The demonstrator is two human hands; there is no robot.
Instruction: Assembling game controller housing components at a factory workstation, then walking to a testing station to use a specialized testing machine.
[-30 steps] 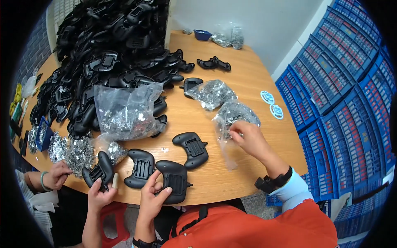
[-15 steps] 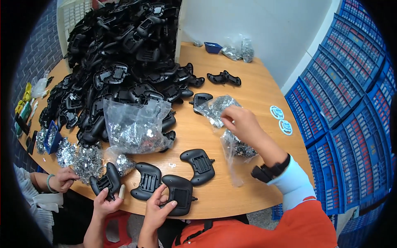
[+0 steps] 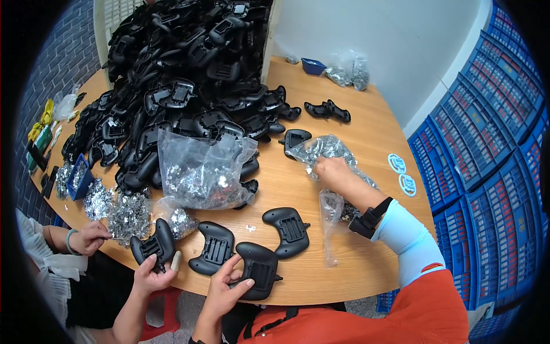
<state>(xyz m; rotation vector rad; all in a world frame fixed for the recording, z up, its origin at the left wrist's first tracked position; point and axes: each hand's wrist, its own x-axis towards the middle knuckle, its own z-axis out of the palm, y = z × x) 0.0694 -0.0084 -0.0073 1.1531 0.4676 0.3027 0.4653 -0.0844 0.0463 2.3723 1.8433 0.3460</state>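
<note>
My left hand (image 3: 229, 291) grips a black game controller (image 3: 260, 270) at the table's front edge, its open battery bay facing up. My right hand (image 3: 337, 175) reaches to a clear bag of small silver metal pieces (image 3: 327, 148); the fingers are curled down at the bag, their tips hidden. Another clear bag with metal pieces (image 3: 338, 206) lies under my right wrist. Two black controllers, one on the left (image 3: 214, 249) and one on the right (image 3: 291, 230), lie face down just beyond the held one. A black controller shell (image 3: 297, 140) touches the bag's left side.
On my left, a co-worker's hand (image 3: 153, 278) holds another controller (image 3: 153, 246). A large heap of black controller shells (image 3: 189, 86) fills the back left. A big clear bag of metal pieces (image 3: 206, 178) lies before it. Blue crates (image 3: 475, 172) are stacked on the right.
My right hand has lowered onto the bag of metal pieces, moving left relative to it. My left hand keeps hold of the controller. The whole view has shifted slightly.
</note>
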